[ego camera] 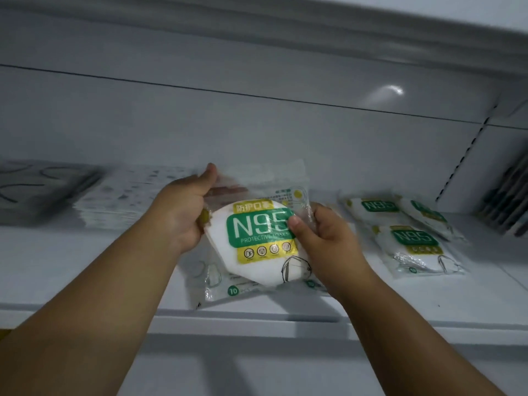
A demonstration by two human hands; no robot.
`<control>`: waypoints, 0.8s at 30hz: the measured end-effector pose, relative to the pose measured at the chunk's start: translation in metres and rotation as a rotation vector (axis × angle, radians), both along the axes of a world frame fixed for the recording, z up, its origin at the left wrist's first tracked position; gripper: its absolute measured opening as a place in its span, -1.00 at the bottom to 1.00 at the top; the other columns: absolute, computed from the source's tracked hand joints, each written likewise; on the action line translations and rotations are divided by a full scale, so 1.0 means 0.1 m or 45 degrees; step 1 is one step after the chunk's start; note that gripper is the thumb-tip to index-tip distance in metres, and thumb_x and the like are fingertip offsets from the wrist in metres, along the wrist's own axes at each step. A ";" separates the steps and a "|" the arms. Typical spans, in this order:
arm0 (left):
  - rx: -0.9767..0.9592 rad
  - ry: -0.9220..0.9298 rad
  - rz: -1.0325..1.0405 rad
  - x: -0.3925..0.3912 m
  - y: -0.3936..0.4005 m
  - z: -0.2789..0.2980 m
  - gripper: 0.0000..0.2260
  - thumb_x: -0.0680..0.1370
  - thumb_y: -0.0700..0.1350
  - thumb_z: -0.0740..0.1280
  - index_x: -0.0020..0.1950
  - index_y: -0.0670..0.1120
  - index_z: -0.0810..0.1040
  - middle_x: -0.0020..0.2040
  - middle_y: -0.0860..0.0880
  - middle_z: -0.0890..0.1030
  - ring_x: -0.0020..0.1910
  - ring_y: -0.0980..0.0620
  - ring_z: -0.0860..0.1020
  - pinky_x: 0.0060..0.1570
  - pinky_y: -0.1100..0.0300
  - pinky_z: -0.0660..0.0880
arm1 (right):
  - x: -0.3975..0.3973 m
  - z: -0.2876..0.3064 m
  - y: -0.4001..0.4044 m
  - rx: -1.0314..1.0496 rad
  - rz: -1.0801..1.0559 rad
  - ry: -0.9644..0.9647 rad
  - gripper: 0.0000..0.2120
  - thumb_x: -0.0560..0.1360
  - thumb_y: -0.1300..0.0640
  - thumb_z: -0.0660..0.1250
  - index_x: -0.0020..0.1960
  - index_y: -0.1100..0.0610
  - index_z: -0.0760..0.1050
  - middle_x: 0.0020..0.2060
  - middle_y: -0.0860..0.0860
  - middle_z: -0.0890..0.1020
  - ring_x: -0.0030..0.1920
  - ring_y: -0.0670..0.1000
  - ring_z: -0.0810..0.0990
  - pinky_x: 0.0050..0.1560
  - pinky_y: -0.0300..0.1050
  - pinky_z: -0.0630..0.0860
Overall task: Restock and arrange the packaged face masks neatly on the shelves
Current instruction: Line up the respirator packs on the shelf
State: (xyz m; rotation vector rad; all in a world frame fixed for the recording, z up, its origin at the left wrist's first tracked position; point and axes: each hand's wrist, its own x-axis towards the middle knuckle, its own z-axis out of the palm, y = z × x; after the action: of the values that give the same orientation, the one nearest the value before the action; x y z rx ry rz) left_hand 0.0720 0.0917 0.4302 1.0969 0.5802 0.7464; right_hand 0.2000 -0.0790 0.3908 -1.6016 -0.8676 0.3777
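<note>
A clear packet of white N95 masks (257,252) with a green and yellow label is held over the white shelf (100,270), its lower edge near the shelf's front. My left hand (183,212) grips the packet's upper left side, thumb on top. My right hand (323,238) holds its right edge, thumb pressed on the green label. More N95 packets (411,241) lie flat on the shelf to the right, overlapping one another.
A stack of pale printed mask packets (134,195) and a dark stack (43,187) sit at the shelf's left. Dark upright packs (505,198) stand at the far right beyond a slotted upright (463,161). Another shelf (285,38) hangs overhead.
</note>
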 end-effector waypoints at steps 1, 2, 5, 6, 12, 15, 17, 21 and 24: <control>0.028 0.031 -0.025 0.00 0.06 0.01 -0.80 0.66 -0.02 0.26 -0.04 -0.13 0.49 -0.02 -0.20 0.72 -0.07 -0.10 0.72 0.01 -0.05 0.63 | 0.00 -0.02 0.02 0.006 0.022 0.042 -0.66 0.47 -0.16 0.40 0.01 0.12 0.55 -0.09 0.14 0.72 -0.05 0.22 0.71 0.01 0.33 0.61; 0.063 0.072 -0.035 0.00 0.10 0.02 -0.82 0.65 0.00 0.27 0.00 -0.11 0.48 -0.03 -0.18 0.73 -0.05 -0.08 0.72 0.13 -0.12 0.59 | 0.00 -0.03 0.03 0.011 0.039 0.066 -0.75 0.53 -0.07 0.39 0.03 0.11 0.57 -0.08 0.11 0.73 -0.04 0.19 0.72 0.05 0.29 0.62; 0.126 0.156 -0.048 0.05 0.21 0.03 -0.83 0.66 0.04 0.25 0.04 -0.06 0.46 -0.09 -0.11 0.74 -0.03 -0.04 0.72 0.28 -0.23 0.49 | 0.05 0.01 0.07 -0.007 0.040 0.072 -0.90 0.61 0.14 0.32 0.04 0.16 0.58 -0.10 0.07 0.74 -0.07 0.08 0.73 -0.01 0.07 0.64; 0.117 0.170 -0.049 0.07 0.23 0.04 -0.82 0.67 0.05 0.23 0.02 -0.05 0.46 -0.09 -0.11 0.74 -0.03 -0.05 0.72 0.28 -0.22 0.49 | 0.08 0.02 0.09 -0.026 0.029 0.048 -0.90 0.61 0.15 0.31 0.02 0.17 0.57 -0.12 0.06 0.74 -0.10 0.05 0.73 -0.08 0.01 0.63; -0.062 0.108 0.056 0.22 0.45 -0.04 -0.57 0.69 0.22 0.00 0.23 -0.06 0.45 -0.03 -0.13 0.74 -0.03 -0.12 0.71 0.12 -0.07 0.61 | 0.33 0.09 0.42 -0.204 -0.192 -0.043 -0.78 0.58 -0.01 0.35 -0.07 0.15 0.56 -0.18 0.10 0.70 -0.17 0.15 0.67 -0.16 0.07 0.60; 0.119 0.180 0.254 0.26 0.57 -0.10 -0.65 0.71 0.12 0.04 0.23 -0.05 0.49 0.07 -0.09 0.65 -0.01 -0.09 0.68 0.17 -0.09 0.59 | 0.47 0.18 0.65 -0.303 -0.321 0.021 -0.75 0.59 -0.07 0.30 -0.05 0.12 0.56 -0.16 0.07 0.66 -0.20 0.03 0.62 -0.21 -0.13 0.50; 0.382 0.376 0.285 0.28 0.63 -0.17 -0.81 0.66 0.04 0.20 0.21 0.01 0.46 0.05 -0.02 0.60 -0.01 -0.06 0.65 0.19 -0.11 0.56 | 0.58 0.21 0.82 -0.345 -0.323 0.091 -0.71 0.59 -0.08 0.31 -0.05 0.16 0.55 -0.14 0.13 0.65 -0.24 0.01 0.59 -0.20 -0.15 0.50; 0.943 0.844 0.010 0.38 0.66 -0.26 -0.74 0.57 0.06 0.37 0.25 0.09 0.52 0.19 0.05 0.53 0.01 0.07 0.57 -0.03 0.16 0.51 | 0.71 0.17 1.22 -0.401 -0.338 0.176 -0.63 0.51 -0.14 0.41 -0.08 0.20 0.57 -0.12 0.17 0.69 -0.10 0.18 0.70 0.02 0.18 0.65; 1.209 0.946 -0.003 0.47 0.77 -0.32 -0.80 0.57 0.01 0.38 0.19 0.09 0.60 0.18 0.00 0.56 0.00 0.02 0.58 -0.21 0.21 0.43 | 0.71 0.15 1.45 -0.483 -0.363 0.130 -0.57 0.50 -0.17 0.41 -0.12 0.24 0.53 -0.14 0.19 0.67 -0.11 0.20 0.68 -0.02 0.15 0.65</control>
State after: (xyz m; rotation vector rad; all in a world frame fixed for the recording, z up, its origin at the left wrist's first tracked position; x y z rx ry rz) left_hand 0.1187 0.1685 0.3985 2.3014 0.8685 0.5934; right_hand 0.2712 0.0664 0.4062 -2.0061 -0.4970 0.4333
